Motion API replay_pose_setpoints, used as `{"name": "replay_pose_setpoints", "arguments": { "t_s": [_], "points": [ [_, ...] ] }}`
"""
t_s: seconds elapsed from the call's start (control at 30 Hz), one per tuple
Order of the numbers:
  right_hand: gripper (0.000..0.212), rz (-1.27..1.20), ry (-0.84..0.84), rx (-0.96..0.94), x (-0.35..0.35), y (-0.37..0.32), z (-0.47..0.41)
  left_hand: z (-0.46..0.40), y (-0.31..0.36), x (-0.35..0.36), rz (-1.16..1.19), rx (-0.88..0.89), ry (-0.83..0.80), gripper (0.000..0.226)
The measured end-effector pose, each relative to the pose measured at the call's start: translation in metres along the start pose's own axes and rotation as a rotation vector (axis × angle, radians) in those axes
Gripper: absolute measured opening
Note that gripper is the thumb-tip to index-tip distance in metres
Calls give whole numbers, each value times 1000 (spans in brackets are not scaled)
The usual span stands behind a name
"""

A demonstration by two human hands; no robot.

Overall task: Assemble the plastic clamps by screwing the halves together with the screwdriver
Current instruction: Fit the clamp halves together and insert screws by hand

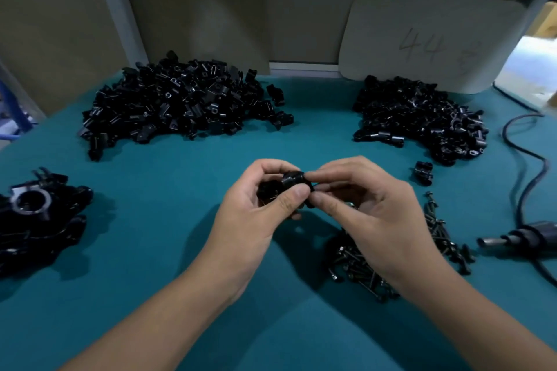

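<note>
Hands meet above the teal surface: left hand and right hand each keep a narrow pinching grip on one black clamp (halves indistinct). Screws lie beneath, screwdriver rightward.

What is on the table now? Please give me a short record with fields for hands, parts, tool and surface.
left hand: left hand grips black clamp pieces
right hand: right hand pinches the same pieces from the other side
far left: large pile of black halves
far right: smaller pile of black halves
near left: heap of larger black pieces
screws: heap of screws, partly under the right hand
tool: corded screwdriver lies untouched at the right edge
surface: teal table cover
</note>
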State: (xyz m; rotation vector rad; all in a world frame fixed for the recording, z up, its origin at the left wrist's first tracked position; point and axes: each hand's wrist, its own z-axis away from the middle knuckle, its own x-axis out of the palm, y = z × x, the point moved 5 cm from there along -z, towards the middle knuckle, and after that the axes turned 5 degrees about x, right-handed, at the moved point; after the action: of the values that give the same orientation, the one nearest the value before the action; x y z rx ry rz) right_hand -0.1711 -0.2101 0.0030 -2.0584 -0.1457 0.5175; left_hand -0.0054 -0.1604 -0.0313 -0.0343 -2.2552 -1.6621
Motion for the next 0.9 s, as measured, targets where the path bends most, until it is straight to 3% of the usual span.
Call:
{"name": "replay_pose_setpoints", "arguments": {
  "t_s": [0.33,0.47,0.57,0.67,0.8,0.9],
  "points": [
    [23,-254,-38,170,2,7,-1,0,3,1,-59,-20,-76,27],
    [29,-318,-39,241,3,9,-1,1,4,3,-19,-30,-82,19],
    [35,-380,-113,313,7,11,0,1,7,5,8,-22,-110,15],
    [29,-424,-164,375,9,14,-1,2,9,6,73,-37,-118,21],
    [27,-379,-83,366,2,13,-4,-2,14,3,140,-55,-52,34],
    [27,-360,-36,341,-3,11,-5,-5,13,-6,-27,-32,-28,37]
  ]
}}
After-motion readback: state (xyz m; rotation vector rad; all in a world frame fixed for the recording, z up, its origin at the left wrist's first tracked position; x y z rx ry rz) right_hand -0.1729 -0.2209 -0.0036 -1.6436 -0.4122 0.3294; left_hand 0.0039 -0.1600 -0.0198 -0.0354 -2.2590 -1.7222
